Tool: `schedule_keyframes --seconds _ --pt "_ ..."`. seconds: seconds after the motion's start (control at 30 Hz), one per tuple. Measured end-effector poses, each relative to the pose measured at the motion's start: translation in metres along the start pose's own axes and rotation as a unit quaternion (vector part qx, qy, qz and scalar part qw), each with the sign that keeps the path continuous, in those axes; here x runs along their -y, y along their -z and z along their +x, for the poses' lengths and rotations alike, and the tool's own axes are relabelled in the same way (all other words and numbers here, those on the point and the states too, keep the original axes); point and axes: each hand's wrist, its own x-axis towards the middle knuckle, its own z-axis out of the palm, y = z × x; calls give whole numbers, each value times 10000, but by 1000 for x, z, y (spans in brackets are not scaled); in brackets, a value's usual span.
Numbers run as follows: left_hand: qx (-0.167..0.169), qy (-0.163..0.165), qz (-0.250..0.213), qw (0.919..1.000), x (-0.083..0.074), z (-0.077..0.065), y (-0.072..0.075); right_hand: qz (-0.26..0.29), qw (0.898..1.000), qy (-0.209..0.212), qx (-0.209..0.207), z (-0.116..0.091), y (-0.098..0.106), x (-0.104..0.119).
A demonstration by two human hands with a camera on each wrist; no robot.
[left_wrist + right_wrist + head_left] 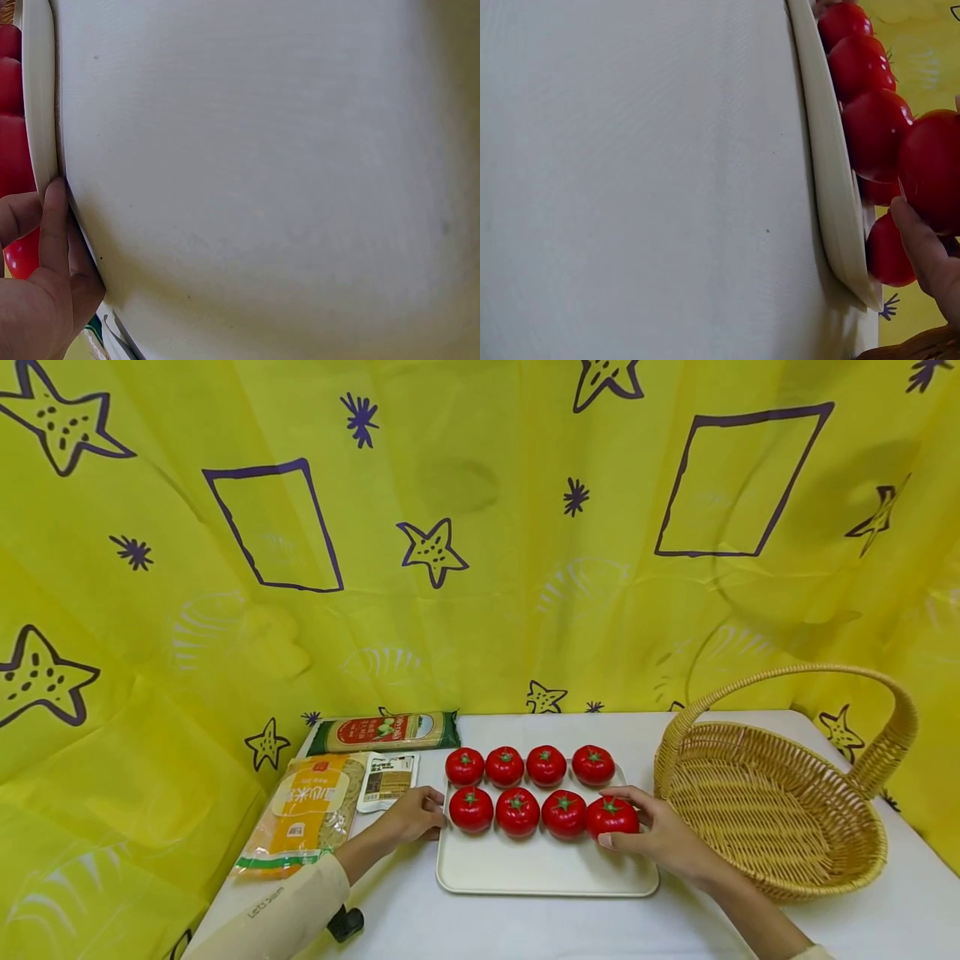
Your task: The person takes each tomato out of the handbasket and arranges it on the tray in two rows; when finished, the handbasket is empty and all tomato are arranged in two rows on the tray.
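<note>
Several red tomatoes (517, 812) with green calyxes stand in two rows on a cream rectangular tray (547, 872). My left hand (416, 815) grips the tray's left rim; in the left wrist view its fingers (54, 232) lie on both sides of that rim. With thumb and fingers, my right hand (663, 835) holds the tomato at the right end of the near row (612, 817). In the right wrist view this held tomato (934, 169) looks slightly higher than its neighbours, and part of the hand is cut off by the frame edge.
A wicker basket (750, 810) with a tall arched handle stands right of the tray. At the left lie a green noodle packet (386, 732), a small white pouch (387, 781) and an orange-and-clear bag (303, 810). A small black object (346, 924) sits near the left sleeve. Yellow curtain backs the white table.
</note>
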Motion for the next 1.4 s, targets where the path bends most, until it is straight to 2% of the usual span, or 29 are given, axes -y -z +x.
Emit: schedule_keyframes --seconds 0.27,0.7,1.03,1.4 --pt "22 -30 15 10000 -2 -1 -1 -229 9980 -161 -566 3 -5 0" --pt "30 -51 48 10000 -1 -2 -1 -550 9926 -436 -986 8 -11 -3" --pt "28 -11 40 10000 -1 -2 0 -877 9870 -632 -1192 10 -17 -9" --pt "27 32 -4 10000 -1 -2 0 -1200 9845 -593 -1130 16 -16 -9"
